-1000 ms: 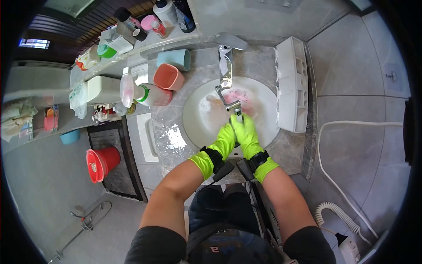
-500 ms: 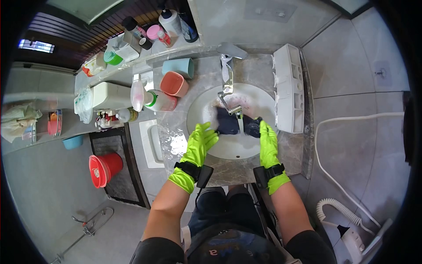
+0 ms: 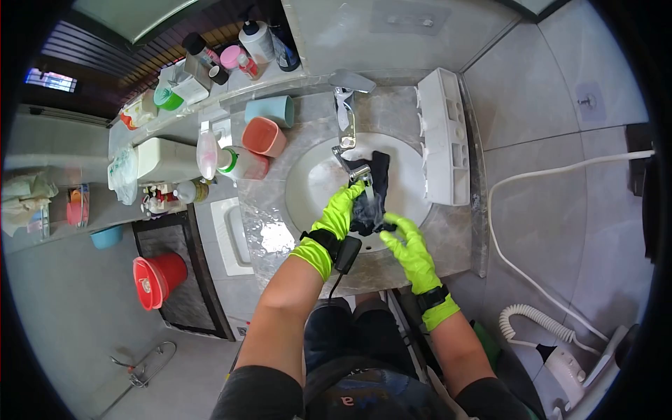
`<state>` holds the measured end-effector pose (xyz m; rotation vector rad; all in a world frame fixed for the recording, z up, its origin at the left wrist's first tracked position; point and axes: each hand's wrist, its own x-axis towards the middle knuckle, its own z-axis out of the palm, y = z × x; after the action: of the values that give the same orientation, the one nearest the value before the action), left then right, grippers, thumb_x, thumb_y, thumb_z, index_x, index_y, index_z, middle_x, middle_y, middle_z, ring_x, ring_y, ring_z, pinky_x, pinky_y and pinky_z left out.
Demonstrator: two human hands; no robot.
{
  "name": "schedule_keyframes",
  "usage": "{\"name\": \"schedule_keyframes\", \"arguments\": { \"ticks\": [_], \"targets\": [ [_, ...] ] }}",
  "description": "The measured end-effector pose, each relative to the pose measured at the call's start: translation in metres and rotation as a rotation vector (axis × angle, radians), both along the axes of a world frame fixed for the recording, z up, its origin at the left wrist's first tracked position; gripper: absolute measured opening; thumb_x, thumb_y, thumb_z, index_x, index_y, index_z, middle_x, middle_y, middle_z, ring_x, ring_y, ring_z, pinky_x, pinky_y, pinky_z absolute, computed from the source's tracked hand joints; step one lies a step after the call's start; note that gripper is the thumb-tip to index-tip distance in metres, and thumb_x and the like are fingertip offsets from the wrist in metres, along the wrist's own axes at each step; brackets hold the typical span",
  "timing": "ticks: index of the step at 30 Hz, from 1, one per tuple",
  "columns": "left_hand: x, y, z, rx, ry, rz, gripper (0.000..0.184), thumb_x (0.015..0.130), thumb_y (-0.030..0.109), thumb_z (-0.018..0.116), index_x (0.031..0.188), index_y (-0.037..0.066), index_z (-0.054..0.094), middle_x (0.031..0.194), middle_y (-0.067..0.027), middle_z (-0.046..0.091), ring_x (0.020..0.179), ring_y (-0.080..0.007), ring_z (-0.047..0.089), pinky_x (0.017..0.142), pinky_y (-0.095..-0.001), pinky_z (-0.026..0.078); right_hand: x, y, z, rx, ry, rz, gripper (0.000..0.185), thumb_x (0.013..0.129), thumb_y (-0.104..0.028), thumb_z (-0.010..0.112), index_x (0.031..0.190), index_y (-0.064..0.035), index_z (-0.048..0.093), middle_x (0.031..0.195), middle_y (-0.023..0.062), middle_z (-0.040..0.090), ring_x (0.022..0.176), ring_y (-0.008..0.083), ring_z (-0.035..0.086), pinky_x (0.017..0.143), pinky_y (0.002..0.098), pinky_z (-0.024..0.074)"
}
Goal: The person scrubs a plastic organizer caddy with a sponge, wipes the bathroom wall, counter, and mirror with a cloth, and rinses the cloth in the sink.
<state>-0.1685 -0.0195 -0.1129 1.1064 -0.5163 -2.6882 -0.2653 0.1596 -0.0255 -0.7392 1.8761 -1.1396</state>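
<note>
A wet, dark cloth [image 3: 379, 183] lies lengthwise in the white sink basin [image 3: 413, 175], bunched at its near end. Water runs onto it from the chrome faucet [image 3: 346, 126]. My left hand [image 3: 340, 212], in a bright green rubber glove, is closed at the left edge of the cloth, just under the spout; its fingertips are partly hidden. My right hand [image 3: 410, 252], gloved the same way, hovers over the front right rim of the basin. Its fingers are spread, with the fingertips close to the near end of the cloth; whether they touch it I cannot tell.
A white compartment rack [image 3: 446, 140] stands right of the basin. To the left are a pink cup [image 3: 264, 136], a blue cup [image 3: 271, 111] and a spray bottle [image 3: 242, 163]. Several toiletry bottles line the shelf [image 3: 231, 87]. A red bucket [image 3: 159, 278] stands at floor level.
The cloth has turned from lying crosswise to lying lengthwise. My left hand has moved up and right onto it. My right hand has come off it, moving down and left with fingers spread.
</note>
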Motion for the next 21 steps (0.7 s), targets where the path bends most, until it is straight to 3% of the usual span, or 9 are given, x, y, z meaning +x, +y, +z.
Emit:
{"name": "schedule_keyframes", "arguments": {
  "ticks": [5,7,10,11,13,15,17,19,21],
  "targets": [
    [0.004,0.012,0.026,0.269,0.049,0.128,0.046,0.103,0.049,0.047,0.124,0.009,0.059,0.109,-0.012,0.067,0.094,-0.027,0.066,0.086,-0.0414,0.056,-0.005,-0.044,-0.013,0.013,-0.144,-0.034,0.077,0.096,-0.044,0.062,0.15,0.0023,0.033,0.149,0.0207,0.042,0.137,0.0273,0.041,0.112,0.0349,0.032],
    [0.032,0.009,-0.045,0.472,0.664,0.049,0.054,0.101,0.052,0.048,0.13,0.007,0.058,0.118,-0.0129,0.067,0.102,-0.0282,0.067,0.089,-0.0429,0.056,-0.002,-0.056,-0.031,0.018,-0.246,-0.032,0.075,0.096,-0.044,0.061,0.148,0.0037,0.037,0.145,0.02,0.047,0.134,0.0278,0.045,0.11,0.0344,0.034],
    [0.037,0.007,0.011,0.269,0.185,0.29,0.053,0.101,0.049,0.049,0.129,0.005,0.057,0.12,-0.0126,0.066,0.106,-0.0289,0.066,0.094,-0.0442,0.054,-0.014,-0.054,-0.086,0.139,-0.379,-0.086,0.061,0.098,-0.041,0.06,0.142,-0.0011,0.048,0.132,0.0114,0.058,0.121,0.0208,0.053,0.104,0.0313,0.0396],
    [0.038,0.006,0.025,0.134,0.124,0.378,0.051,0.103,0.045,0.048,0.135,0.007,0.055,0.133,-0.0141,0.061,0.122,-0.0302,0.058,0.107,-0.0488,0.046,-0.013,-0.057,-0.079,0.14,-0.375,-0.196,0.056,0.097,-0.041,0.062,0.137,-0.0024,0.053,0.123,0.0085,0.061,0.113,0.019,0.056,0.097,0.0303,0.0423],
    [0.063,-0.002,0.003,0.253,0.089,0.526,0.056,0.101,0.047,0.049,0.138,0.006,0.051,0.138,-0.0164,0.056,0.128,-0.0318,0.054,0.109,-0.0504,0.043,-0.012,-0.063,-0.064,0.126,-0.359,-0.418,0.047,0.094,-0.04,0.067,0.125,-0.005,0.063,0.105,0.0027,0.067,0.096,0.0154,0.061,0.084,0.0284,0.0477],
    [0.078,-0.006,0.008,0.126,0.008,0.441,0.065,0.097,0.052,0.055,0.143,0.007,0.045,0.141,-0.0166,0.053,0.127,-0.032,0.053,0.109,-0.05,0.043,-0.023,-0.063,-0.047,0.049,-0.494,-0.502,0.055,0.092,-0.041,0.07,0.126,0.0002,0.06,0.115,0.0065,0.065,0.099,0.0155,0.062,0.086,0.0288,0.0482],
    [0.073,-0.011,0.005,0.417,0.035,0.504,0.067,0.091,0.056,0.062,0.135,0.007,0.053,0.132,-0.0164,0.06,0.12,-0.032,0.058,0.107,-0.0483,0.046,-0.02,-0.069,-0.017,-0.073,-0.701,-0.534,0.044,0.093,-0.024,0.069,0.13,-0.0018,0.059,0.114,0.0036,0.066,0.094,0.0126,0.063,0.082,0.0272,0.0511],
    [0.053,0.004,0.001,0.294,-0.141,0.268,0.063,0.086,0.055,0.07,0.126,0.007,0.06,0.121,-0.0162,0.066,0.112,-0.0308,0.064,0.102,-0.0465,0.05,-0.014,-0.07,-0.018,-0.315,-0.773,-0.461,0.039,0.095,-0.015,0.065,0.132,-0.0036,0.058,0.116,0.0043,0.066,0.092,0.0146,0.065,0.079,0.0315,0.0543],
    [0.027,0.022,0.002,0.395,-0.003,0.142,0.037,0.088,0.032,0.075,0.114,0.008,0.063,0.102,-0.0119,0.07,0.093,-0.0261,0.069,0.089,-0.0457,0.057,-0.006,-0.072,-0.007,-0.355,-0.845,-0.487,0.043,0.092,-0.006,0.065,0.135,-0.004,0.055,0.117,0.0025,0.064,0.097,0.0124,0.062,0.082,0.0284,0.0525]
  ]
}}
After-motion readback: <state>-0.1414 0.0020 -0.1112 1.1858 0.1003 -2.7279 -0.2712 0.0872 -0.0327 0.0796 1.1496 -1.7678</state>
